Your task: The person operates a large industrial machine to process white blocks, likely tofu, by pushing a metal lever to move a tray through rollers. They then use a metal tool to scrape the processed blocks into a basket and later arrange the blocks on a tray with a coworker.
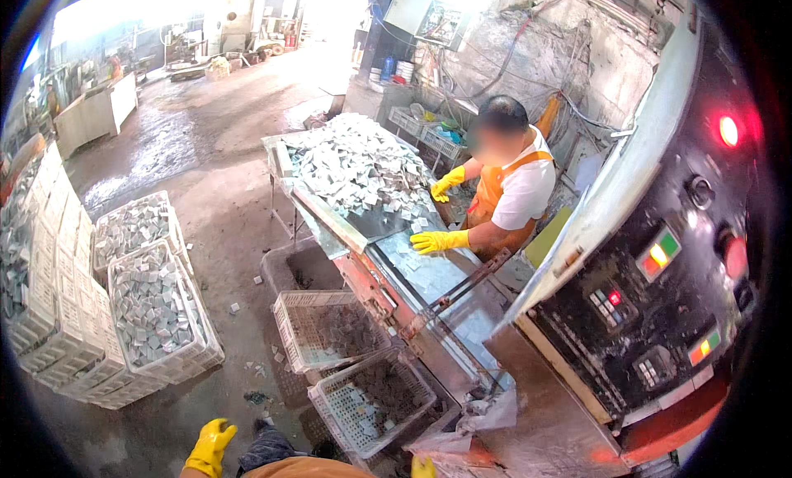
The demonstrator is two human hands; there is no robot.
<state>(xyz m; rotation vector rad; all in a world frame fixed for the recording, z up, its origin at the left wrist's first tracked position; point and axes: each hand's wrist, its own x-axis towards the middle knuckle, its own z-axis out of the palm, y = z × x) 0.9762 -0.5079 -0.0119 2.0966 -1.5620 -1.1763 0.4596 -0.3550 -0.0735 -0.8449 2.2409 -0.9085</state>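
My left hand (212,447), in a yellow rubber glove, hangs near the lower edge beside my leg. Its fingers are loosely curved and apart, with nothing seen in them. Only a bit of my right hand (423,467), gloved in yellow too, shows at the bottom rim; its fingers are mostly hidden. The nearest thing to it is a white plastic basket (330,389) with a few pale square pieces in it. Behind that stands another white basket (289,334) with a dirty bottom. Both sit beside a metal work table (412,268) with a heap of small square tiles (355,160).
Across the table a co-worker in an orange apron rests yellow-gloved hands (439,242) by the tiles. Tile-filled baskets (196,346) and a basket stack (70,313) stand left. A control panel (652,272) with lit buttons rises at right. Loose tiles lie on the wet floor.
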